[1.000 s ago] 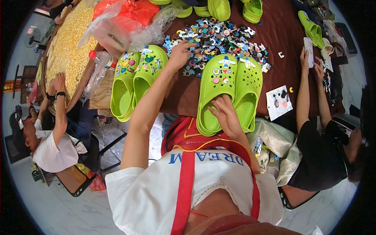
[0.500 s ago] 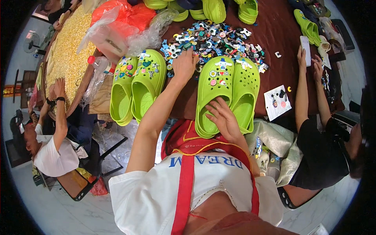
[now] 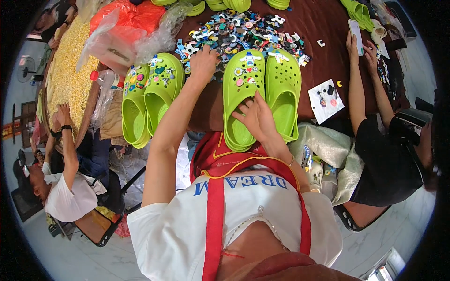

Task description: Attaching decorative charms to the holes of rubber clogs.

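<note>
My left hand [image 3: 204,66] reaches into a heap of small colourful shoe charms [image 3: 234,35] on the brown-covered table; its fingertips touch the near left edge of the heap, with thumb and fingers apart. A lime-green clog [image 3: 238,89] with several charms in its front holes stands in front of me. Over its foot opening rests my right hand [image 3: 258,118], fingers spread and nothing held. Against that clog's right side stands its mate [image 3: 285,84], with a white charm near the toe. Left of my left forearm is another decorated green pair [image 3: 161,89].
A clear bottle with a red cap [image 3: 105,79] and red plastic bags [image 3: 124,21] are at the left, beside a tray of yellow kernels [image 3: 70,70]. A white card with charms [image 3: 326,101] lies at the right. People sit on both sides; the right one holds a phone [image 3: 356,37].
The view has shifted, so the table things appear higher and further left. My left hand stays at the charm heap; my right hand stays at the clog's opening, its fingers a little straighter.
</note>
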### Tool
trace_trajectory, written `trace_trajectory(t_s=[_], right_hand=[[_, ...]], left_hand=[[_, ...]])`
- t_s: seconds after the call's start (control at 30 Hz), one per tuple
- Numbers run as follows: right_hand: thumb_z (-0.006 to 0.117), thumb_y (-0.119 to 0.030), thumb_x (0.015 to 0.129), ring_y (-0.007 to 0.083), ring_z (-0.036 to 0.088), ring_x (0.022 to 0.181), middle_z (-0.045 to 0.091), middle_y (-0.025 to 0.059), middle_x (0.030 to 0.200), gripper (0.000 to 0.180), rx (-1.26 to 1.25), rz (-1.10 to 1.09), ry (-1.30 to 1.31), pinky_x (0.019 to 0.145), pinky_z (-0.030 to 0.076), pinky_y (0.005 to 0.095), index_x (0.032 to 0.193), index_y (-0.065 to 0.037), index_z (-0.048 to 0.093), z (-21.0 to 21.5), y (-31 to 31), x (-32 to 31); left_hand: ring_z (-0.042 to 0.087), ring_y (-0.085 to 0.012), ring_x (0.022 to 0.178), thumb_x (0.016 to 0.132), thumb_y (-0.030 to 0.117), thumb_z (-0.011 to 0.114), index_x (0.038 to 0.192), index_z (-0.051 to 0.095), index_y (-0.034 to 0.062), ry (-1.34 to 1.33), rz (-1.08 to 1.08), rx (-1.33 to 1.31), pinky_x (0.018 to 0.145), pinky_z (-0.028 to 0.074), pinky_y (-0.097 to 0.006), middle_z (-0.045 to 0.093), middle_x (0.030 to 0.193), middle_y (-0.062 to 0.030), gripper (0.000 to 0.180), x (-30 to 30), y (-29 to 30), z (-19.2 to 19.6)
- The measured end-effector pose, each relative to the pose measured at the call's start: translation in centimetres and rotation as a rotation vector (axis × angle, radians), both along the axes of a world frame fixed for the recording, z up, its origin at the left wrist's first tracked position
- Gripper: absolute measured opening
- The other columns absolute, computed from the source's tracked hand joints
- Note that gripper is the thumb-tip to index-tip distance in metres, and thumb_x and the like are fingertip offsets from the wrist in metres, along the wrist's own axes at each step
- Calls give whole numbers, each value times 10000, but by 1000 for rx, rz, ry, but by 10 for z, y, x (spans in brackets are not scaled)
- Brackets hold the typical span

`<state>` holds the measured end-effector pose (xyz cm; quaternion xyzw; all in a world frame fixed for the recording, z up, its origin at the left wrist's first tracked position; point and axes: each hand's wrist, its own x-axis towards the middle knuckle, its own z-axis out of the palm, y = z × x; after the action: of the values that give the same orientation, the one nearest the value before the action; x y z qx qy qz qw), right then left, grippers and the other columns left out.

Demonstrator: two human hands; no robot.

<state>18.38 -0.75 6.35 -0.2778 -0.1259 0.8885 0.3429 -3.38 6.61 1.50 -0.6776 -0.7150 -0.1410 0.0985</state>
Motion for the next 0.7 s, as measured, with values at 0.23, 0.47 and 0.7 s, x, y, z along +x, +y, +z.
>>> trace_trajectory(t_s=[0.23, 0.47, 0.7], right_hand=[[433, -266, 930, 222, 399, 1176, 436, 83, 1252, 371, 87, 153, 48, 1013, 290, 395, 1251, -90, 373, -3, -12, 6], [478, -173, 904, 206, 508, 1052, 509, 114, 1169, 401, 227, 164, -186, 946, 381, 329, 1269, -28, 400, 38, -13, 62], [530, -125, 879, 164, 539, 969, 536, 127, 1110, 399, 525, -149, -762, 848, 421, 278, 1246, -5, 430, 18, 15, 113]], left_hand=[[600, -334, 683, 873, 183, 487, 866, 571, 36, -397, 145, 98, 582, 448, -435, 608, 755, -160, 169, -9, -2, 12], [606, -304, 731, 833, 58, 523, 965, 594, 60, -459, -48, 406, 648, 475, -322, 630, 777, -114, 150, -15, -5, 36], [587, -339, 859, 846, 278, 506, 1038, 592, 78, -680, 10, -177, 735, 458, -404, 623, 917, -156, 290, -4, -33, 38]])
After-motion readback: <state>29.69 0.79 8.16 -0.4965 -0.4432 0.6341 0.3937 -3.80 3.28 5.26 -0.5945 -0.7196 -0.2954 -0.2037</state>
